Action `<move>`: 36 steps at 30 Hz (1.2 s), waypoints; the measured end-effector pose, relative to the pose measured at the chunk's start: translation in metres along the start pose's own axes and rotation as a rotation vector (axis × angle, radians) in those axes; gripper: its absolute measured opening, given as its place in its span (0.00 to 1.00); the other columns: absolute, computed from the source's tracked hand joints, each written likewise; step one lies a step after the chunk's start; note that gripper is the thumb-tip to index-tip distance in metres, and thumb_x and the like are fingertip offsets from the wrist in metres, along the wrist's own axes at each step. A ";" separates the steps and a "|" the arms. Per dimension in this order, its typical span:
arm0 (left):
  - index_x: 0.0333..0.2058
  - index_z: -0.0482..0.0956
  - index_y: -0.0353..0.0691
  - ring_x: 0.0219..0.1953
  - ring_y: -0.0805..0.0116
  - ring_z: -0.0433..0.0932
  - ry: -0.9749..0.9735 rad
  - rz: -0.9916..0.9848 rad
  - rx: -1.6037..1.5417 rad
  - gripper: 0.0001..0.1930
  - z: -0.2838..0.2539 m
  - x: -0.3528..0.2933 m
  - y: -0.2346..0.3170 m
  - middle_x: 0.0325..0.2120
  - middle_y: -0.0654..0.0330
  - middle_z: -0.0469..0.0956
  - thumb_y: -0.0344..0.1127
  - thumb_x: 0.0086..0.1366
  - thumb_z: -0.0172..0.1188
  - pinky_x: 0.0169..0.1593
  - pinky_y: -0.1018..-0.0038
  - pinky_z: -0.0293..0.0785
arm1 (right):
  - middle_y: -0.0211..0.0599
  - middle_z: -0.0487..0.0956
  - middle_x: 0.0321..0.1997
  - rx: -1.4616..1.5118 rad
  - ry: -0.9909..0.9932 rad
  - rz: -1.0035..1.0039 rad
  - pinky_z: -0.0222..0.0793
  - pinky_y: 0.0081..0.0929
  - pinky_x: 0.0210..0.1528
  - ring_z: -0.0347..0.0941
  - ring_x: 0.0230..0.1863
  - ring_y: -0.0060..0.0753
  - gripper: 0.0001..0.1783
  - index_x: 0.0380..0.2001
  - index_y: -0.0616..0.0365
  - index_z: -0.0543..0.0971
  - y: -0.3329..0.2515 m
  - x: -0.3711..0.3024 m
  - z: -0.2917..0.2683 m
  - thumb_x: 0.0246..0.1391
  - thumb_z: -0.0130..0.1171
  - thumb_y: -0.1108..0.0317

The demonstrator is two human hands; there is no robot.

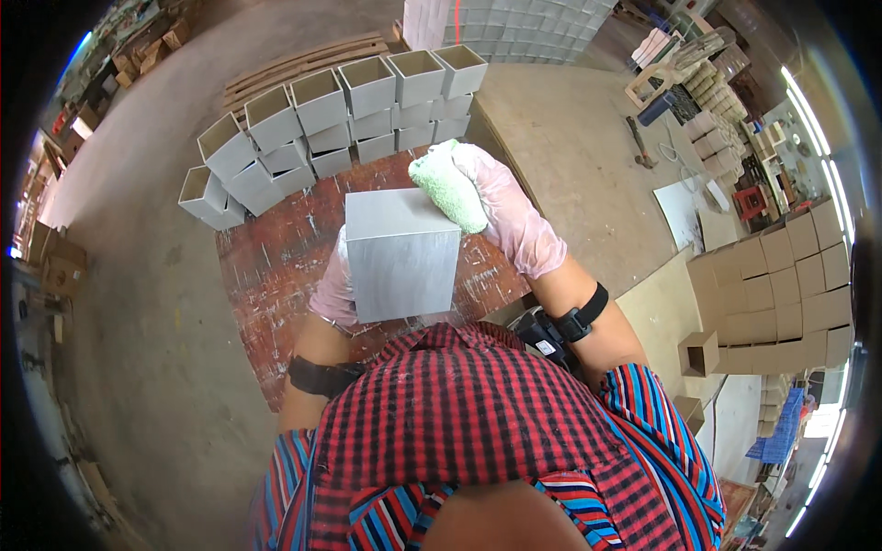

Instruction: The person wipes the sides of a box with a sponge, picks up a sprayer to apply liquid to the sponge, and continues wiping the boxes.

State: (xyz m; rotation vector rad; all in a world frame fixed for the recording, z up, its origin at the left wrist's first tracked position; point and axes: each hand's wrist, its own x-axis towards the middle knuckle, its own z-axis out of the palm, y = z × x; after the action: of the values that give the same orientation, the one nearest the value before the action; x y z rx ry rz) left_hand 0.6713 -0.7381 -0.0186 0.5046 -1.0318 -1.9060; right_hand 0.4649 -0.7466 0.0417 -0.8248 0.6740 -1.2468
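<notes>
While the left hand [333,289] steadies the grey box [401,253] on the near red table [266,266], right fingers [501,207] clasp a green cloth [448,188] at its far top edge.

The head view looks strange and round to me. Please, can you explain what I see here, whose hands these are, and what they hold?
A wide fisheye camera worn on a person's head looks down, so straight edges bend. The forearms from below belong to that person; both hands wear thin gloves. The left hand holds a grey metal box against its side, above a scratched red board. The right hand presses a green cloth on the top far edge of the box. Behind stand rows of open grey boxes. A hammer lies on the brown table at right.
</notes>
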 end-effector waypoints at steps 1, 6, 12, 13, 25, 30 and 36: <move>0.48 0.67 0.31 0.43 0.72 0.74 0.030 -0.060 -0.108 0.22 0.000 -0.003 0.001 0.42 0.54 0.73 0.36 0.58 0.56 0.43 0.74 0.74 | 0.37 0.76 0.42 -0.057 0.003 -0.002 0.69 0.25 0.46 0.73 0.42 0.29 0.16 0.43 0.61 0.72 -0.001 0.000 0.001 0.56 0.53 0.61; 0.51 0.63 0.28 0.47 0.64 0.73 -0.051 -0.204 -0.544 0.21 -0.014 -0.001 0.006 0.47 0.51 0.71 0.31 0.60 0.50 0.50 0.68 0.71 | 0.33 0.76 0.39 -0.851 -0.062 -0.120 0.68 0.24 0.44 0.72 0.39 0.28 0.12 0.38 0.59 0.77 -0.011 -0.012 0.011 0.49 0.57 0.68; 0.51 0.65 0.27 0.49 0.60 0.72 0.011 -0.136 -0.284 0.18 -0.023 -0.005 -0.013 0.49 0.50 0.70 0.28 0.64 0.44 0.54 0.66 0.68 | 0.38 0.74 0.35 -1.245 -0.439 -0.358 0.69 0.32 0.41 0.71 0.37 0.39 0.17 0.35 0.52 0.80 -0.013 -0.034 0.030 0.39 0.66 0.61; 0.51 0.65 0.27 0.48 0.63 0.73 0.013 -0.245 -0.474 0.17 -0.024 -0.002 -0.013 0.47 0.52 0.71 0.29 0.64 0.44 0.52 0.69 0.70 | 0.39 0.73 0.35 -1.226 -0.456 -0.346 0.69 0.33 0.42 0.71 0.37 0.41 0.18 0.35 0.52 0.80 -0.011 -0.035 0.032 0.37 0.67 0.60; 0.50 0.67 0.29 0.46 0.69 0.74 -0.045 -0.253 -0.250 0.16 -0.022 -0.014 -0.012 0.45 0.55 0.73 0.29 0.64 0.46 0.48 0.72 0.73 | 0.40 0.74 0.33 -1.443 -0.218 -0.450 0.69 0.34 0.40 0.72 0.36 0.44 0.16 0.33 0.53 0.79 -0.004 0.013 0.023 0.42 0.61 0.56; 0.49 0.68 0.31 0.43 0.67 0.75 -0.046 -0.189 -0.252 0.16 -0.019 -0.015 -0.018 0.44 0.55 0.74 0.30 0.64 0.46 0.46 0.73 0.73 | 0.41 0.75 0.34 -1.401 -0.039 -0.504 0.69 0.33 0.41 0.72 0.38 0.44 0.15 0.34 0.54 0.80 -0.026 0.033 0.026 0.43 0.61 0.58; 0.47 0.71 0.34 0.43 0.68 0.75 -0.165 0.436 1.160 0.15 -0.026 -0.012 -0.004 0.43 0.56 0.75 0.33 0.64 0.47 0.46 0.72 0.73 | 0.37 0.72 0.30 -1.384 -0.697 -0.542 0.69 0.33 0.41 0.72 0.36 0.40 0.14 0.32 0.50 0.79 0.007 -0.009 0.067 0.40 0.62 0.58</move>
State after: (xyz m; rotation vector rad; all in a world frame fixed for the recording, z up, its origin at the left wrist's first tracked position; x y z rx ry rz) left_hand 0.6930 -0.7389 -0.0376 0.6681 -2.1267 -0.8261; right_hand 0.5217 -0.7257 0.0732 -2.5664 0.6915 -0.6833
